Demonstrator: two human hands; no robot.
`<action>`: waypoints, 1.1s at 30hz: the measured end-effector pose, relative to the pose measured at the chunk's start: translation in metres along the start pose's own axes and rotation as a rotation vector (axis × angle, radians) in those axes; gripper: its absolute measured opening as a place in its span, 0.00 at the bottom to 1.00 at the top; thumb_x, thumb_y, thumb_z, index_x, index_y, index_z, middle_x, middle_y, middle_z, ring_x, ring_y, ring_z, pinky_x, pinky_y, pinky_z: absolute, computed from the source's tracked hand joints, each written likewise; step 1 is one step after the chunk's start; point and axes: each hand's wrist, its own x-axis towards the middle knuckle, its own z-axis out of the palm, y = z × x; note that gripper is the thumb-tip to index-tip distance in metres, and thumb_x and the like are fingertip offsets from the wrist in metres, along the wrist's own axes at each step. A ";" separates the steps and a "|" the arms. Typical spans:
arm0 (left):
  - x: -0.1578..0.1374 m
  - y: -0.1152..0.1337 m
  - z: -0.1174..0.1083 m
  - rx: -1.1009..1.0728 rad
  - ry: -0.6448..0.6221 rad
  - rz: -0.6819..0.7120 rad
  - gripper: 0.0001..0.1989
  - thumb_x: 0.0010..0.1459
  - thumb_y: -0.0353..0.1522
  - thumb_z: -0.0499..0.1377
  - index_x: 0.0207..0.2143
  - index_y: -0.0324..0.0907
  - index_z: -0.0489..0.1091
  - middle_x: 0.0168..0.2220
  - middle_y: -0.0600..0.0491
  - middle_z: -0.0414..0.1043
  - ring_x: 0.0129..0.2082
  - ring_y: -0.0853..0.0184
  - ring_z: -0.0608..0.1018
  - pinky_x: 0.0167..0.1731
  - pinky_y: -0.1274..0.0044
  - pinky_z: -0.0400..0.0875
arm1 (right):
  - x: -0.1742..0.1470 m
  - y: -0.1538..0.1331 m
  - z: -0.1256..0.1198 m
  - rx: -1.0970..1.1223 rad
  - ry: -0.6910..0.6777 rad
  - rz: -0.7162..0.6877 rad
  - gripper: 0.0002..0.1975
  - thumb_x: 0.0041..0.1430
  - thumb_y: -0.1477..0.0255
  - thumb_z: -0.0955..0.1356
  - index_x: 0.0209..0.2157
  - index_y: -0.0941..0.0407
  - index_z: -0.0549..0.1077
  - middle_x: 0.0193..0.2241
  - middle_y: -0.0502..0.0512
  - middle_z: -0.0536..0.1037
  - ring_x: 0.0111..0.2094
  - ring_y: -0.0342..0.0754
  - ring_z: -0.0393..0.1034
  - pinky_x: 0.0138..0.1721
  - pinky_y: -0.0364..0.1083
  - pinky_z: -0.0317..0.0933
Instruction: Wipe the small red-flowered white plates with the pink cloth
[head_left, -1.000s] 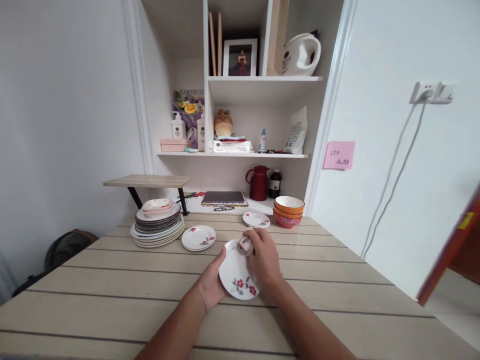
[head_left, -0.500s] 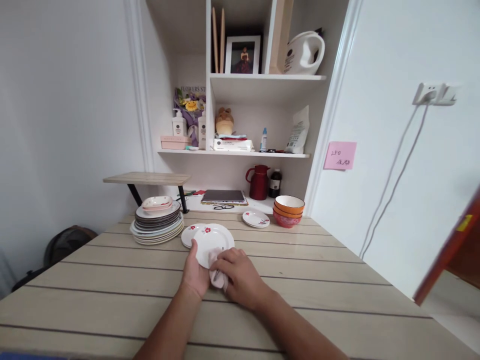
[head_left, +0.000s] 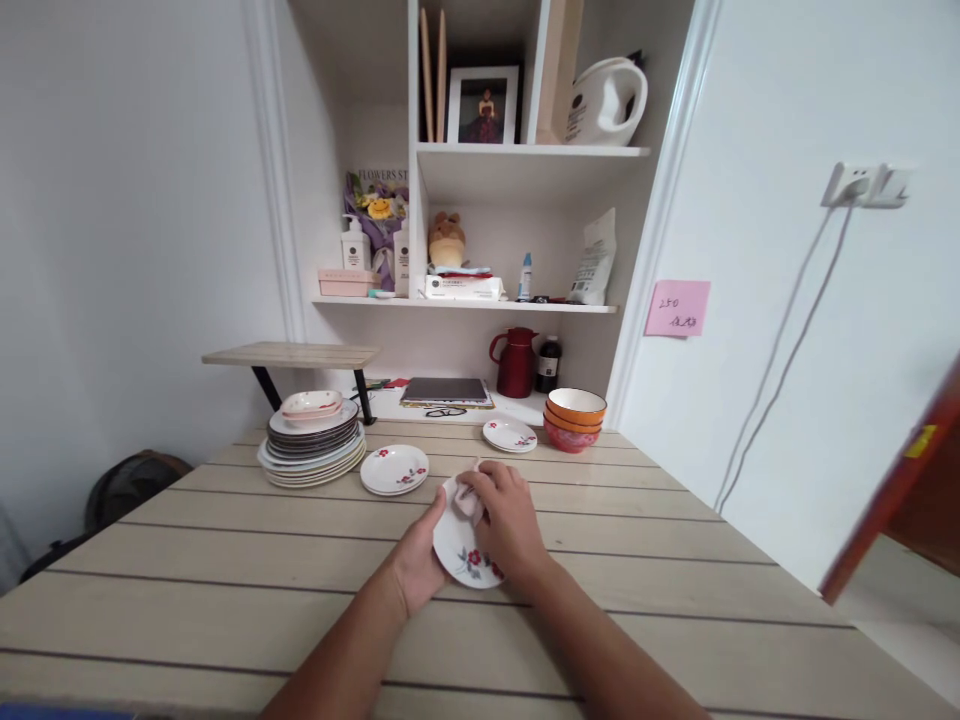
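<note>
White with red flowers, the small plate [head_left: 454, 540] sits tilted between your hands, at the lower centre of the frame; whether its lower edge touches the tabletop [head_left: 637, 560] is hard to tell. Your left hand [head_left: 420, 555] grips its left rim, thumb along the edge, while your right hand [head_left: 510, 515] pinches a pale pink cloth [head_left: 469, 503] against the upper part of its face. Wiping that face looks like the step in hand. Your next move likely calls for a steady left grip and light, even cloth pressure around toward the lower flowers, which lie clear of the cloth. Matching flowered plates [head_left: 394, 470] rest left of centre, near the tall plate stack [head_left: 311, 460], giving your left elbow little to worry about.
</note>
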 end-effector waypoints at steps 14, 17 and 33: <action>0.000 0.021 -0.016 -0.163 0.121 0.303 0.26 0.63 0.43 0.54 0.59 0.40 0.65 0.48 0.43 0.78 0.48 0.55 0.78 0.52 0.62 0.68 | -0.004 -0.003 0.008 -0.002 -0.092 -0.059 0.27 0.48 0.86 0.64 0.47 0.49 0.75 0.47 0.57 0.71 0.48 0.53 0.61 0.47 0.50 0.53; 0.000 0.014 -0.009 -0.116 0.058 0.200 0.26 0.62 0.43 0.56 0.58 0.39 0.66 0.48 0.42 0.78 0.48 0.54 0.78 0.52 0.62 0.69 | -0.005 0.002 0.006 -0.038 -0.087 -0.025 0.27 0.46 0.87 0.64 0.46 0.50 0.75 0.46 0.57 0.72 0.47 0.54 0.61 0.46 0.50 0.53; 0.003 0.008 -0.009 -0.099 0.015 0.137 0.29 0.62 0.47 0.54 0.60 0.41 0.64 0.51 0.42 0.76 0.52 0.54 0.76 0.54 0.62 0.67 | 0.001 0.011 0.002 -0.083 -0.008 0.034 0.25 0.50 0.86 0.63 0.47 0.50 0.74 0.48 0.58 0.71 0.48 0.54 0.62 0.47 0.51 0.52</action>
